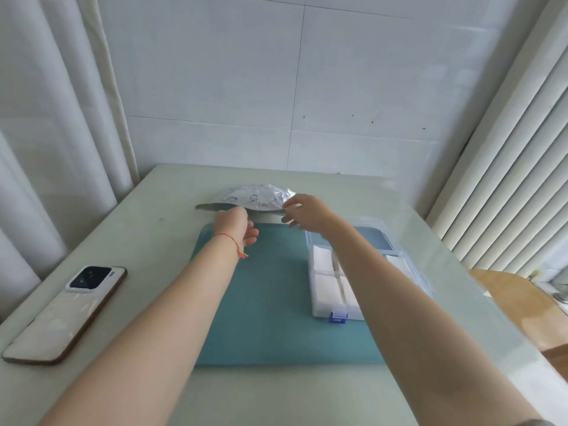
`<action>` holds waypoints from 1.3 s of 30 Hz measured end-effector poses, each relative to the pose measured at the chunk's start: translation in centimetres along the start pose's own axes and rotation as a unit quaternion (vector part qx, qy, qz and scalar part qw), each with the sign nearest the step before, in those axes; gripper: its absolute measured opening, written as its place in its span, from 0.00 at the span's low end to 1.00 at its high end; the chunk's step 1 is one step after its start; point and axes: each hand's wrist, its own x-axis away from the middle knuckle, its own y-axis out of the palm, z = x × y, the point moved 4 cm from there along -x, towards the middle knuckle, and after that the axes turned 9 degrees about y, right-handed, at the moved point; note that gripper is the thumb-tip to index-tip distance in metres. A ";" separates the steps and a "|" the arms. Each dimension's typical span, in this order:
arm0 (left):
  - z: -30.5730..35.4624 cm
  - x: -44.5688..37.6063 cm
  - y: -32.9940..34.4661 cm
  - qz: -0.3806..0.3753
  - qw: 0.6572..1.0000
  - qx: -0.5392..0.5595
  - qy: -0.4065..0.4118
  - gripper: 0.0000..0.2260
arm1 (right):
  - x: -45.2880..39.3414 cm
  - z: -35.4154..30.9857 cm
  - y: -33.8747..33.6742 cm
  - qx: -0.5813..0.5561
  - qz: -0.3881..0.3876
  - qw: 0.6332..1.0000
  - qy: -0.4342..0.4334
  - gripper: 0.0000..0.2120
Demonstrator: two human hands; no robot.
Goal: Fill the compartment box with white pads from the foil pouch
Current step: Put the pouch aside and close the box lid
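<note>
Pads point(325, 282) already sit in the box point(399, 250) near the worktop's right edge; both hands reach the foil pouch point(255, 196) at the far edge, right hand point(307, 215) pinching its end, left hand point(238, 226) loosely open beneath, so opening it comes next.

Tabletop, non-task items
A phone point(66, 313) lay camera-side up on the pale table point(147, 238), left of a teal mat point(270, 302); curtains point(46, 118) hung behind.

Pouch: a shiny silver foil pouch point(255, 196) with small blue drawings lies at the far side of the pale table point(153, 216).
Right hand point(307, 215): its fingertips touch the pouch's right end.
Left hand point(238, 226): near the pouch's front edge, fingers loose.
Box: a clear plastic compartment box point(335, 287) with a blue clasp holds white square pads point(322, 261) on a teal mat point(270, 290).
Phone: a white phone point(66, 312) lies face down on the left.
</note>
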 end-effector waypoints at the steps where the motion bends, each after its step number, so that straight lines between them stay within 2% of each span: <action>1: -0.1 1.0 1.2 -0.042 0.998 -0.042 0.004 0.11 | 0.4 0.2 -0.7 -0.010 0.012 1.000 -0.002 0.07; 3: -0.5 3.0 3.7 -0.119 0.988 -0.100 0.015 0.06 | 1.1 1.3 -3.1 -0.038 0.072 0.997 0.003 0.10; 5: -1.1 4.3 5.8 -0.154 0.979 -0.127 0.033 0.04 | 2.0 3.3 -6.4 -0.032 0.157 0.987 0.020 0.13; 8: -2.2 5.5 8.6 -0.176 0.972 -0.150 0.034 0.04 | 4.0 7.9 -11.8 0.073 0.272 0.954 0.101 0.17; 9: -2.4 5.8 9.1 -0.180 0.971 -0.152 0.033 0.04 | 4.5 9.3 -13.0 0.100 0.281 0.944 0.140 0.17; 12: -2.8 6.3 10.3 -0.180 0.971 -0.154 0.015 0.07 | 6.0 12.0 -14.2 0.108 0.197 0.951 0.210 0.11; 15: -2.2 7.5 10.7 -0.175 0.978 -0.111 -0.003 0.08 | 6.7 13.1 -13.7 -0.033 0.168 0.962 0.214 0.11; 19: -0.7 7.2 10.6 -0.158 0.983 -0.077 0.049 0.18 | 6.6 13.0 -13.2 -0.226 0.180 0.948 0.132 0.23; 22: 1.5 7.9 9.9 -0.138 0.982 -0.062 0.111 0.09 | 7.4 11.6 -13.7 -0.334 0.169 0.924 0.079 0.21; 27: 3.2 8.3 9.0 -0.118 0.978 -0.003 0.170 0.20 | 9.5 10.3 -14.6 -0.387 0.170 0.906 0.013 0.20; 31: 4.3 9.9 8.5 -0.098 0.969 0.000 0.226 0.16 | 11.4 9.4 -15.2 -0.396 0.197 0.896 -0.025 0.23; 34: 4.6 11.6 7.6 -0.064 0.946 -0.097 0.302 0.10 | 13.5 8.4 -15.6 -0.317 0.224 0.920 -0.050 0.23; 36: 4.1 12.4 7.3 -0.080 0.917 -0.214 0.327 0.12 | 14.5 7.3 -15.0 -0.170 0.203 0.964 -0.034 0.21; 37: 3.6 12.8 7.4 -0.116 0.894 -0.289 0.322 0.12 | 14.7 6.8 -14.2 -0.047 0.158 0.986 -0.011 0.20; 38: 2.8 13.3 7.6 -0.165 0.859 -0.374 0.309 0.11 | 14.9 6.6 -12.9 0.089 0.086 0.992 0.018 0.19; 39: 2.0 13.6 7.9 -0.216 0.811 -0.455 0.297 0.09 | 15.1 6.7 -11.5 0.211 0.006 0.976 0.047 0.18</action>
